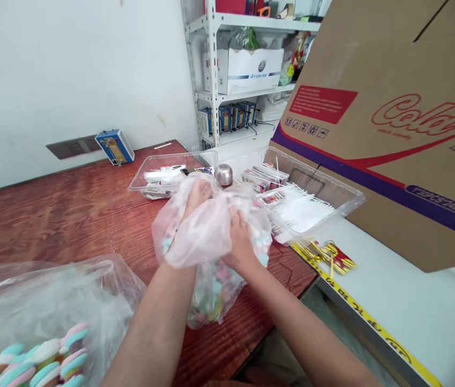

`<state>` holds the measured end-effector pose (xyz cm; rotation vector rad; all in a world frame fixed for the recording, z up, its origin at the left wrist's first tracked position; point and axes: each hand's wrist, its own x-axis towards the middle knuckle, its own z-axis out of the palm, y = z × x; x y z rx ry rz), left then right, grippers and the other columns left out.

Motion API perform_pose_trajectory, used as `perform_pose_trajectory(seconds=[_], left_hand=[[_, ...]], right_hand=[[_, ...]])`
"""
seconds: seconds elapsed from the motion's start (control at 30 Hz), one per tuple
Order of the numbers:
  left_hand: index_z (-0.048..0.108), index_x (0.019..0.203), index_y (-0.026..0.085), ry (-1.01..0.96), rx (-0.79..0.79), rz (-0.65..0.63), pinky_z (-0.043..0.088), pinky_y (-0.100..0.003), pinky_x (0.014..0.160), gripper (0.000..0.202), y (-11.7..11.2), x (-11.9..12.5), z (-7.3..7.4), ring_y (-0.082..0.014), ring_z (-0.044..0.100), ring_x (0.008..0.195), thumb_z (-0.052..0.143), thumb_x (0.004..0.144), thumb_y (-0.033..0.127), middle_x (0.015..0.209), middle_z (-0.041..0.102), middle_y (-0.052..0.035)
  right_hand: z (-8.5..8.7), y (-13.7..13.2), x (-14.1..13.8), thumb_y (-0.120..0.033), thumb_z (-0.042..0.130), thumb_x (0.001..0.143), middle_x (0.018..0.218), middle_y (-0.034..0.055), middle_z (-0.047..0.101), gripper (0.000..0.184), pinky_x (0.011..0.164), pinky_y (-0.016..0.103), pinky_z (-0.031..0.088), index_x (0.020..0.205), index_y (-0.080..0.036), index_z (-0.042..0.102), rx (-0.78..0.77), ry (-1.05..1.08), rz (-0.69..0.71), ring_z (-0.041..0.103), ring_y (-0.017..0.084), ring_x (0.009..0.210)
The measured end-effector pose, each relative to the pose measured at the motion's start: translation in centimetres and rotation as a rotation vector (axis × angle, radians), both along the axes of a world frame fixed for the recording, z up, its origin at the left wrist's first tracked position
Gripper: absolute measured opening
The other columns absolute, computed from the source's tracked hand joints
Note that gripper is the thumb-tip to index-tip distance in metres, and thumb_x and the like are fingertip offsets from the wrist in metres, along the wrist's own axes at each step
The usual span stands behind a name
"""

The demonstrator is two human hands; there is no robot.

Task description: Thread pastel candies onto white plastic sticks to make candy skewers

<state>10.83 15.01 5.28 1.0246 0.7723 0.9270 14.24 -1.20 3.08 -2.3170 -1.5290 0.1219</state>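
Both my hands work a thin clear plastic bag (211, 290) of pastel candies over the red wooden table (70, 209). My left hand (195, 198) reaches up inside the bag's loose film, fingers curled round the plastic. Lower down, my right hand (240, 236) grips the bag's side from outside. The bag's filled bottom hangs between my forearms near the table's front edge.
A second clear bag (50, 312) with pink, white and blue sweets lies front left. Behind the hands sit clear trays (311, 188) with white sticks, packets and a small metal cup (223, 174). A large Cola carton (404, 123) stands right on a white surface. Shelving stands behind.
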Motion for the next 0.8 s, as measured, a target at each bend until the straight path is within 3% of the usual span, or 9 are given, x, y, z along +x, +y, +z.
perform_pose_trajectory(seconds=[0.1,0.23,0.3,0.37,0.43,0.5,0.6,0.7,0.8], left_hand=[[0.064,0.081,0.014,0.091,0.005,0.066,0.051,-0.034,0.085,0.035,-1.5,-0.4,0.8,-0.0214,0.066,0.103,0.052,0.091,0.045,0.086,0.071,-0.0078],[0.065,0.096,0.021,0.157,0.208,0.287,0.042,-0.038,0.104,0.021,-5.3,-2.7,1.0,-0.0224,0.058,0.118,0.054,0.090,0.039,0.106,0.069,-0.0061],[0.068,0.101,0.024,0.381,0.536,0.208,0.033,-0.047,0.112,0.020,-7.5,-3.3,-0.1,-0.0284,0.050,0.128,0.056,0.088,0.034,0.119,0.066,-0.0080],[0.071,0.100,0.025,0.624,0.707,0.116,0.019,-0.059,0.116,0.022,-8.8,-2.9,-2.1,-0.0374,0.029,0.143,0.065,0.080,0.033,0.138,0.056,-0.0095],[0.073,0.098,0.027,0.742,0.678,0.092,0.010,-0.066,0.114,0.025,-8.7,-2.1,-4.3,-0.0416,0.013,0.147,0.071,0.074,0.036,0.145,0.050,-0.0104],[0.074,0.087,0.029,0.760,0.589,0.085,0.011,-0.065,0.112,0.022,-7.4,-1.2,-5.9,-0.0426,0.014,0.147,0.072,0.071,0.043,0.138,0.057,-0.0124],[0.071,0.072,0.025,0.789,0.535,0.068,0.015,-0.069,0.108,0.027,-4.8,-0.4,-7.0,-0.0488,0.033,0.137,0.075,0.064,0.050,0.115,0.068,-0.0167],[0.068,0.066,0.022,0.809,0.489,0.063,0.027,-0.066,0.103,0.032,-3.0,-0.1,-6.7,-0.0469,0.052,0.118,0.075,0.062,0.053,0.088,0.072,-0.0145],[0.067,0.063,0.023,0.757,0.468,0.054,0.044,-0.053,0.092,0.027,-2.3,-0.3,-5.7,-0.0382,0.064,0.096,0.072,0.063,0.050,0.069,0.069,-0.0089]], right_hand=[[-1.4,3.4,2.0,-0.032,0.044,0.094,0.136,0.0179,0.056,0.046,0.104,0.054,0.037,0.137,-0.018,0.054,-0.062,0.035,-0.078,0.048,0.038,0.128],[-4.1,2.8,4.3,-0.026,0.043,0.095,0.130,0.0196,0.060,0.043,0.101,0.053,0.038,0.135,-0.014,0.054,-0.081,0.032,-0.123,0.051,0.036,0.122],[-4.9,1.8,4.5,-0.026,0.043,0.096,0.129,0.0188,0.060,0.042,0.102,0.053,0.038,0.134,-0.015,0.055,-0.062,0.021,-0.092,0.051,0.036,0.122],[-5.5,0.9,4.0,-0.026,0.042,0.096,0.130,0.0185,0.060,0.041,0.103,0.053,0.037,0.134,-0.016,0.056,-0.040,0.011,-0.047,0.051,0.036,0.122],[-5.9,-0.4,3.0,-0.024,0.044,0.094,0.137,0.0184,0.057,0.043,0.104,0.054,0.036,0.135,-0.017,0.055,-0.013,0.001,0.011,0.048,0.037,0.126],[-5.9,-2.4,2.2,-0.020,0.048,0.090,0.140,0.0187,0.054,0.044,0.106,0.055,0.036,0.133,-0.017,0.057,0.009,-0.009,0.084,0.047,0.037,0.129],[-3.8,-6.6,2.9,-0.018,0.052,0.086,0.121,0.0094,0.068,0.034,0.102,0.043,0.044,0.116,-0.026,0.067,0.033,-0.009,0.217,0.058,0.029,0.117],[1.4,-9.6,7.8,-0.025,0.048,0.091,0.116,-0.0009,0.071,0.028,0.093,0.029,0.049,0.110,-0.033,0.067,0.085,-0.020,0.341,0.063,0.018,0.108],[6.8,-8.3,15.5,-0.027,0.036,0.098,0.108,0.0051,0.072,0.032,0.085,0.032,0.049,0.106,-0.025,0.067,-0.065,-0.186,0.152,0.065,0.021,0.099]])
